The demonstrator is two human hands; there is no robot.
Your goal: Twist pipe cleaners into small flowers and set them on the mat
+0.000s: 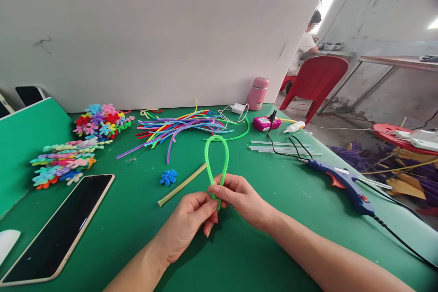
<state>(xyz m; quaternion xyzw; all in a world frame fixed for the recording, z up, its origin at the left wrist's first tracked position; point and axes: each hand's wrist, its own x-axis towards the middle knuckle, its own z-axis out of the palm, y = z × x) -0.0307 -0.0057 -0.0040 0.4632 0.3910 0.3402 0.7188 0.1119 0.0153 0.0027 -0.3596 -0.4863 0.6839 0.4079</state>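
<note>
A bright green pipe cleaner (206, 155) is bent into a tall loop above the table, its ends brought together at the bottom. My left hand (193, 216) pinches the lower ends between thumb and fingers. Just above and to the right, my right hand (241, 196) grips the same pipe cleaner where the two strands meet. Left of the loop lies a flat yellowish strip (183, 185). Beside it rests a small blue pipe-cleaner flower (169, 177). Behind the loop, a loose pile of coloured pipe cleaners (185, 124) is spread on the table.
Pipe-cleaner flowers (102, 123) are heaped at the left, near a smartphone (61, 228). To the right lie a blue glue gun (342, 185) with its cord and clear glue sticks (280, 148). A pink bottle (258, 93) stands by the white partition (153, 45). A person (303, 50) sits beyond.
</note>
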